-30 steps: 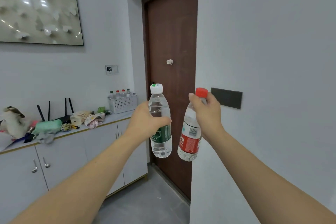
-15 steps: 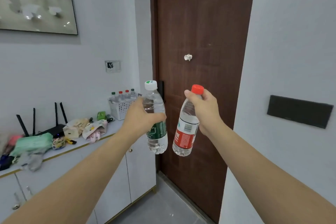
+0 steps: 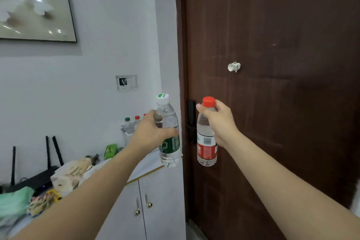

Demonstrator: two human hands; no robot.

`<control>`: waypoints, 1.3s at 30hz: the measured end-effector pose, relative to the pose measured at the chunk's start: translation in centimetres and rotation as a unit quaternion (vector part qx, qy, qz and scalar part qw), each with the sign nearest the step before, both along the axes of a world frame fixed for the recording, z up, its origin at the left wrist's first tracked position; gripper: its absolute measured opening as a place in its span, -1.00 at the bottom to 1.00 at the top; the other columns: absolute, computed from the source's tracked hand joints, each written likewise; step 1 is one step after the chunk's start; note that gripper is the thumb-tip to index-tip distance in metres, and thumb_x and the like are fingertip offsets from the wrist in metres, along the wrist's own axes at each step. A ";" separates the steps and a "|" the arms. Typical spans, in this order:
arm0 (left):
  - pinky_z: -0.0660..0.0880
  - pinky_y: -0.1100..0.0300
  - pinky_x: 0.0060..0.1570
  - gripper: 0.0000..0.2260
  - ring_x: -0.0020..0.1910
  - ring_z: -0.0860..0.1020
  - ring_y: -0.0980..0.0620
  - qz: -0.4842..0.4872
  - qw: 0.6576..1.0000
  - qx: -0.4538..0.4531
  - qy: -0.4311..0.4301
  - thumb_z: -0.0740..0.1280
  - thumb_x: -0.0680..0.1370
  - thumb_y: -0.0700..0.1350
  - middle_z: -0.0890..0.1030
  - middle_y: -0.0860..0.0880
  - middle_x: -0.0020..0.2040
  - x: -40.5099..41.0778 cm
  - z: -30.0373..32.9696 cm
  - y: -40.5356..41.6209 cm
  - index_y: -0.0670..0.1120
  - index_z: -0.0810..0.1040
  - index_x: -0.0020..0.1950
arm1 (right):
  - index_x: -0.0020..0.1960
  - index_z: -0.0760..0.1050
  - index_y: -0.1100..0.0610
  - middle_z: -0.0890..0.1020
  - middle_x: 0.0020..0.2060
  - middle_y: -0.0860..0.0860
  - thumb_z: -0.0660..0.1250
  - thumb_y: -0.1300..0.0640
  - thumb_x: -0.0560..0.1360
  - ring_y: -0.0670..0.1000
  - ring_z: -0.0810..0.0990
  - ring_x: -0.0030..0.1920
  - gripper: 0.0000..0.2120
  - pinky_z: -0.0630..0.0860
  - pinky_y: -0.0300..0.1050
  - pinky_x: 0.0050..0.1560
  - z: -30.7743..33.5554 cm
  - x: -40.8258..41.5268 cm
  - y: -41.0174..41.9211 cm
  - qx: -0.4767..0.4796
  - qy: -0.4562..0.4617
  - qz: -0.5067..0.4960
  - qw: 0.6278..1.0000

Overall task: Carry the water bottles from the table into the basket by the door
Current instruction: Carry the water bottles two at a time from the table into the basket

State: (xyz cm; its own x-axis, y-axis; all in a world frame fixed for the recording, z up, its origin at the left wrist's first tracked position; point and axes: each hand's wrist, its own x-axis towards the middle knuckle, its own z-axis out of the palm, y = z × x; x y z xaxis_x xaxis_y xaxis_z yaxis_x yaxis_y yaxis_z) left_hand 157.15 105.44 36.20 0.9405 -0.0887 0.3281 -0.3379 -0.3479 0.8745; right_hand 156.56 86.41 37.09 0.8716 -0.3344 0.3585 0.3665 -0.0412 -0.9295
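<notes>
Mid-carry: left hand wraps the body of the green-label bottle, white cap up; right hand grips the red-label bottle high on its shoulder just under the red cap, body hanging below. Both bottles are in the air, upright, near each other but apart, in front of the brown door. The basket sits on the white cabinet by the door, mostly hidden behind the left hand, with other capped bottles poking up from it

To do it well, likely: keep both upright, swing left toward the basket, lower one at a time into a free gap between the bottles there; the right hand's high grip looks looser, so set that one in base first

Versus the earlier frames: door fills far more of the view, cabinet and basket are closer, the dark wall plate on the right has gone out of view; grips unchanged
</notes>
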 end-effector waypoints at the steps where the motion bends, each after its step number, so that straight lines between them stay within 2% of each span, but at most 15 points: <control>1: 0.58 0.07 0.03 -0.53 0.01 0.63 0.05 0.005 1.000 -0.006 0.001 0.59 0.34 -0.14 0.63 0.06 0.04 2.0 0.3 0.4 -0.03 0.49 0.17 | -0.01 0.56 0.16 0.59 -0.26 0.02 0.44 0.13 0.51 -0.05 0.55 -0.28 -0.87 0.53 -0.24 -0.26 0.3 2.1 0.3 -0.004 -0.003 0.006 1.000; 4: 0.55 0.16 -0.14 -0.56 -0.02 0.65 0.03 0.022 1.000 -0.020 0.008 0.59 0.34 -0.13 0.65 0.02 0.01 8.0 0.8 2.1 -0.02 0.50 0.14 | -0.06 0.55 0.11 0.59 -0.22 0.04 0.45 0.15 0.50 -0.05 0.55 -0.30 -0.92 0.51 -0.30 -0.35 0.7 8.7 1.4 0.009 0.001 0.024 1.000; 6: 0.54 0.13 -0.19 -0.58 -0.04 0.65 -0.01 0.040 0.998 -0.037 0.008 0.60 0.34 -0.12 0.65 -0.01 0.01 12.3 0.9 3.6 0.00 0.49 0.09 | -0.06 0.56 0.11 0.59 -0.16 0.08 0.45 0.16 0.50 -0.01 0.57 -0.24 -0.92 0.53 -0.21 -0.30 0.6 13.2 2.0 0.048 0.011 0.038 0.998; 8: 0.51 0.14 -0.23 -0.61 -0.08 0.64 0.01 0.059 0.997 -0.058 -0.001 0.59 0.36 -0.17 0.64 -0.03 0.01 16.7 1.1 5.1 0.01 0.48 0.07 | -0.07 0.55 0.12 0.58 -0.22 0.05 0.43 0.20 0.51 0.01 0.55 -0.22 -0.94 0.56 -0.15 -0.22 0.4 17.6 3.0 0.089 0.013 0.055 0.994; 11: 0.47 0.18 -0.27 -0.59 -0.12 0.61 0.03 0.076 0.994 -0.081 -0.009 0.57 0.39 -0.22 0.61 -0.02 0.00 23.4 1.3 7.5 -0.06 0.47 0.13 | -0.07 0.56 0.08 0.62 -0.23 -0.01 0.44 0.18 0.51 0.02 0.59 -0.17 -0.94 0.55 0.00 -0.02 -0.2 24.2 4.9 0.114 0.009 0.070 0.991; 15: 0.52 0.12 -0.27 -0.52 -0.08 0.61 -0.03 0.071 0.994 -0.077 0.001 0.57 0.39 -0.21 0.60 -0.04 0.03 33.2 0.7 10.9 -0.11 0.47 0.24 | -0.10 0.57 0.03 0.63 -0.17 -0.02 0.44 0.14 0.51 0.04 0.59 -0.10 -0.94 0.54 0.04 0.05 -1.0 33.7 7.4 0.129 -0.007 0.069 0.989; 18: 0.53 0.11 -0.25 -0.55 -0.05 0.62 -0.07 0.065 0.996 -0.062 0.013 0.57 0.39 -0.20 0.62 -0.01 0.02 40.0 -0.3 12.2 -0.06 0.48 0.19 | -0.07 0.57 0.03 0.63 -0.12 0.01 0.45 0.12 0.50 0.06 0.60 -0.05 -0.94 0.54 0.01 0.03 -1.4 40.8 9.2 0.137 -0.007 0.066 0.988; 21: 0.50 0.20 -0.31 -0.61 -0.11 0.61 0.00 0.060 0.995 -0.069 0.030 0.56 0.40 -0.24 0.63 -0.02 -0.01 45.9 -2.1 12.4 -0.02 0.47 0.10 | -0.03 0.58 0.03 0.66 -0.04 0.05 0.47 0.07 0.48 0.11 0.62 0.02 -0.90 0.54 0.03 0.11 -2.6 47.5 10.6 0.099 0.013 0.046 0.994; 22: 0.54 0.18 -0.27 -0.60 -0.12 0.61 0.02 0.059 0.995 -0.072 0.039 0.56 0.39 -0.24 0.63 -0.03 0.00 47.7 -2.9 12.3 -0.02 0.47 0.10 | -0.01 0.58 0.04 0.67 -0.02 0.06 0.46 0.06 0.48 0.12 0.63 0.04 -0.88 0.54 0.05 0.13 -3.2 49.4 11.0 0.087 0.022 0.044 0.995; 24: 0.62 0.00 -0.03 -0.55 -0.05 0.62 0.00 0.050 0.995 -0.062 0.061 0.57 0.36 -0.23 0.64 -0.03 0.04 50.9 -4.8 11.9 -0.02 0.48 0.15 | 0.02 0.57 0.05 0.68 -0.01 0.04 0.44 0.05 0.50 0.09 0.63 0.04 -0.86 0.54 0.01 0.11 -4.8 52.8 11.7 0.062 0.046 0.040 0.996; 26: 0.59 -0.09 0.11 -0.52 0.00 0.63 -0.02 0.041 0.994 -0.036 0.092 0.58 0.34 -0.22 0.64 -0.01 0.04 53.7 -7.0 11.4 -0.03 0.48 0.17 | 0.03 0.56 0.03 0.67 -0.02 0.00 0.42 0.05 0.52 0.06 0.62 0.02 -0.88 0.53 -0.02 0.08 -6.1 55.7 12.2 0.056 0.063 0.041 0.996; 29: 0.59 0.01 0.05 -0.50 0.00 0.62 0.00 0.028 0.990 -0.009 0.140 0.59 0.31 -0.21 0.63 0.01 0.01 57.2 -10.5 10.5 -0.03 0.47 0.16 | 0.03 0.56 -0.03 0.67 0.03 -0.01 0.42 0.02 0.52 0.04 0.63 0.05 -0.88 0.53 0.01 0.15 -7.0 59.6 12.7 0.030 0.070 0.057 0.995; 33: 0.54 0.20 -0.18 -0.64 -0.10 0.60 0.05 0.007 0.984 0.020 0.176 0.55 0.33 -0.31 0.63 0.06 -0.11 60.1 -14.9 9.7 0.00 0.49 -0.04 | 0.06 0.53 -0.04 0.63 0.11 -0.02 0.45 0.05 0.50 0.00 0.60 0.13 -0.83 0.50 -0.07 0.20 -9.3 63.2 13.0 -0.055 0.081 0.075 0.992; 37: 0.60 0.01 0.06 -0.58 0.00 0.65 -0.03 0.004 0.978 0.042 0.203 0.57 0.27 -0.29 0.69 -0.01 -0.03 62.2 -18.2 9.4 -0.01 0.54 0.04 | 0.00 0.54 -0.07 0.65 0.08 0.00 0.46 0.08 0.49 0.04 0.61 0.13 -0.85 0.52 0.00 0.22 -13.0 65.4 13.1 -0.055 0.126 0.057 0.989; 39: 0.60 0.03 0.05 -0.61 -0.03 0.64 0.00 -0.001 0.977 0.074 0.201 0.57 0.28 -0.23 0.68 -0.03 -0.05 63.0 -19.6 9.2 -0.04 0.54 0.02 | 0.01 0.55 -0.01 0.65 0.05 0.02 0.46 0.12 0.49 0.05 0.62 0.10 -0.86 0.54 -0.04 0.18 -14.9 66.2 12.9 -0.052 0.144 0.040 0.987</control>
State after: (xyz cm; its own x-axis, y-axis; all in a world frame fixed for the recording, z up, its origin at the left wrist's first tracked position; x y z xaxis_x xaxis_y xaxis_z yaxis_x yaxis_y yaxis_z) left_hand 220.14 114.66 16.55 0.9906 -0.1085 -0.0834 0.0213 -0.4799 0.8770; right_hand 222.71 99.32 22.16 0.9647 -0.2339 0.1207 0.0936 -0.1239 -0.9879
